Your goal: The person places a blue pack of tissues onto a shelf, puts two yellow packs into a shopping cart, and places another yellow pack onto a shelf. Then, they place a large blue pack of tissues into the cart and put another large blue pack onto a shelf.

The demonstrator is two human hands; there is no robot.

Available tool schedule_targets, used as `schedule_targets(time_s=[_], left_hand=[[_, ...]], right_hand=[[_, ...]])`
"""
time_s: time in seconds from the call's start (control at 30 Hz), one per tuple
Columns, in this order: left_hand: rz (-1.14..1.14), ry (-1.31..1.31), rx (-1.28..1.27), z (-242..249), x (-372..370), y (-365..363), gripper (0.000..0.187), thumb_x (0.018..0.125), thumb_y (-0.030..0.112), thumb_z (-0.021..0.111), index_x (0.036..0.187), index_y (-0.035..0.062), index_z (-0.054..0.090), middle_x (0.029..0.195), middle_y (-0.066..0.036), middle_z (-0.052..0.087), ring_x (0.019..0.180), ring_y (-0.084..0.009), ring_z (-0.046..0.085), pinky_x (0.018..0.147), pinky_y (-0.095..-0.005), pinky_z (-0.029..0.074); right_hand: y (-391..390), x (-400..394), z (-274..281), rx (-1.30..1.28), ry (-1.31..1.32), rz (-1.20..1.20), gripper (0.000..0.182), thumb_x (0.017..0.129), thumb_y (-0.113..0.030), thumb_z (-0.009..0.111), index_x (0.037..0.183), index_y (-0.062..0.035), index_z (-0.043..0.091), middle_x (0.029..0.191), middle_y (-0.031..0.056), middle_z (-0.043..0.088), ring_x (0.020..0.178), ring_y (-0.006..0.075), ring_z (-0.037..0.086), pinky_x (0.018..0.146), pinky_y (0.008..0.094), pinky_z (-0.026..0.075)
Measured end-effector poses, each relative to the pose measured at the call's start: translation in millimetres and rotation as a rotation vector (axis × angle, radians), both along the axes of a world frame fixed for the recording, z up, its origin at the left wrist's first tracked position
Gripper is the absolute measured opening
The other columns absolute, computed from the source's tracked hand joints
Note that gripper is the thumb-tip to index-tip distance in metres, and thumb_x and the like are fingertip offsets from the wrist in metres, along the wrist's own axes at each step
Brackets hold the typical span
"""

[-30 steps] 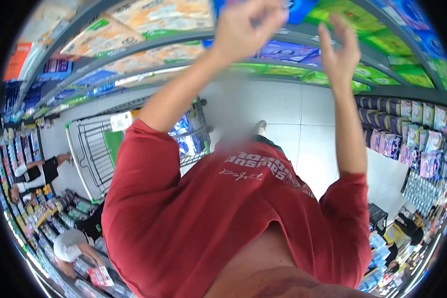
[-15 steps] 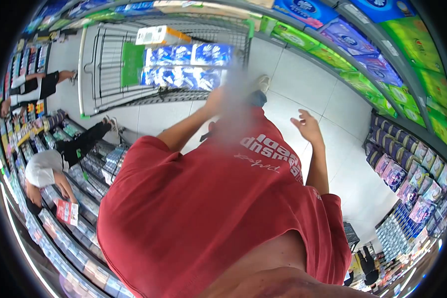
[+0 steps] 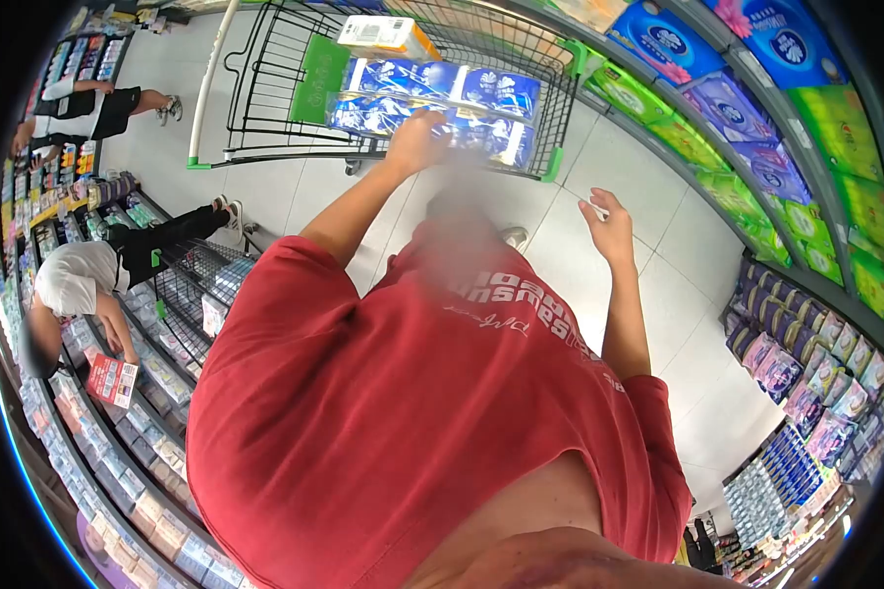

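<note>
Figure: view from above your head, looking down over your red shirt point(image 3: 432, 432), whose white chest lettering appears upside down and cannot be read with certainty. Your left hand point(image 3: 414, 142) is stretched forward and rests on the blue pack of paper rolls point(image 3: 432, 110) lying in the shopping cart point(image 3: 265, 88); the fingers curl down over the pack's near edge, but whether they actually clamp it cannot be told. The pack lies directly under and beyond those fingers, against the cart's near wire wall, printed in blue and white with writing too small to read. Just beyond the fingertips, on top of the blue pack, lies a white and orange carton point(image 3: 383, 37), its print likewise illegible. A green panel point(image 3: 316, 67) stands in the cart to the left of the fingers. Your right hand point(image 3: 609, 224) hangs in the air over the white floor tiles point(image 3: 648, 265), well apart from the cart, fingers loosely spread and holding nothing. To the right of those fingers run shelves of blue tissue packs point(image 3: 658, 39) bearing a round white logo, then green packs point(image 3: 815, 88). Far to the left of both hands, a crouching person in white point(image 3: 79, 280) holds a red packet point(image 3: 111, 378) at a low shelf; another person point(image 3: 88, 103) stands further off.
</note>
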State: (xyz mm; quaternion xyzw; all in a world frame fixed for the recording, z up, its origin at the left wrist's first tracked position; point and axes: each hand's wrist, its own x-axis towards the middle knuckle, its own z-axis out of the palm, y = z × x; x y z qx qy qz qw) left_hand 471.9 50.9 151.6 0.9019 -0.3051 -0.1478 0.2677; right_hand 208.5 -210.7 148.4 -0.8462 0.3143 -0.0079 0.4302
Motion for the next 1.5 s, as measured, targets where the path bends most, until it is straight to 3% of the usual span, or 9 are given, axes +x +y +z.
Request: schedule_targets(time_s=[0.07,0.37,0.63,0.7,0.77,0.87,1.1,1.37,1.5], left_hand=[[0.033,-0.005,0.041,-2,25,15,0.036,0.075,0.02,0.07,0.105,0.0024,0.062,0.112,-0.019,0.058,0.102,-0.0357,0.057,0.089,-0.0415,0.046],[0.003,-0.159,0.227,-48,193,94,0.053,0.073,0.024,0.073,0.117,0.0018,0.054,0.115,-0.016,0.053,0.111,-0.0332,0.05,0.092,-0.041,0.044],[-0.129,-0.196,0.475,-82,323,115,0.048,0.073,0.02,0.07,0.114,0.003,0.051,0.114,-0.015,0.052,0.115,-0.0306,0.047,0.097,-0.0408,0.039],[-0.128,-0.332,0.427,-114,351,114,0.054,0.071,0.02,0.072,0.116,0.0036,0.049,0.118,-0.015,0.051,0.116,-0.0313,0.047,0.096,-0.0414,0.04],[-0.148,-0.227,0.429,-121,372,108,0.065,0.068,0.017,0.073,0.125,0.0038,0.043,0.128,-0.016,0.045,0.122,-0.0319,0.043,0.1,-0.0407,0.038],[-0.177,-0.177,0.375,-137,394,99,0.093,0.064,0.012,0.077,0.141,0.0095,0.025,0.146,-0.017,0.026,0.131,-0.0335,0.033,0.108,-0.0395,0.033],[-0.249,0.099,0.378,-149,419,83,0.1,0.061,0.002,0.075,0.144,0.0128,0.02,0.148,-0.019,0.018,0.128,-0.0374,0.038,0.103,-0.0397,0.041],[-0.204,0.06,0.227,-159,412,84,0.079,0.065,-0.006,0.065,0.134,0.0078,0.032,0.131,-0.021,0.035,0.11,-0.0402,0.051,0.092,-0.0434,0.048],[-0.186,-0.033,0.11,-116,391,93,0.076,0.063,0.007,0.073,0.13,0.0105,0.036,0.13,-0.022,0.038,0.114,-0.0432,0.048,0.093,-0.0445,0.046]], right_hand=[[12,25,2,-0.033,-0.002,0.037,0.042,0.082,-0.026,0.068,0.115,-0.0024,0.059,0.105,0.0178,0.066,0.1,0.0268,0.063,0.082,0.0376,0.048],[106,230,-14,-0.15,-0.03,0.182,0.046,0.077,-0.026,0.071,0.113,0.0009,0.059,0.109,0.0205,0.062,0.107,0.0358,0.055,0.091,0.041,0.044],[174,413,-80,-0.233,-0.004,0.216,0.066,0.072,-0.023,0.072,0.127,0.0016,0.045,0.12,0.0249,0.052,0.113,0.0397,0.048,0.097,0.0435,0.041],[180,444,-99,-0.264,0.043,0.239,0.07,0.072,-0.023,0.073,0.13,0.0013,0.041,0.123,0.0248,0.049,0.115,0.0393,0.047,0.098,0.043,0.04],[180,472,-106,-0.333,0.051,0.281,0.085,0.07,-0.025,0.075,0.137,0.0003,0.03,0.134,0.0241,0.039,0.122,0.0389,0.041,0.102,0.0412,0.038],[178,502,-121,-0.395,0.142,0.321,0.098,0.066,-0.026,0.079,0.141,-0.0008,0.021,0.142,0.0255,0.027,0.13,0.0387,0.033,0.107,0.0397,0.033],[178,536,-131,-0.395,0.318,0.373,0.105,0.062,-0.027,0.082,0.143,-0.0038,0.019,0.14,0.0245,0.027,0.129,0.0385,0.035,0.101,0.0406,0.041],[173,532,-126,-0.337,0.267,0.376,0.089,0.064,-0.019,0.077,0.137,-0.0033,0.028,0.128,0.0224,0.037,0.119,0.0381,0.044,0.093,0.0406,0.048],[164,513,-88,-0.37,0.191,0.394,0.086,0.064,-0.019,0.077,0.135,-0.0039,0.031,0.128,0.0224,0.037,0.118,0.038,0.044,0.093,0.0412,0.047]])
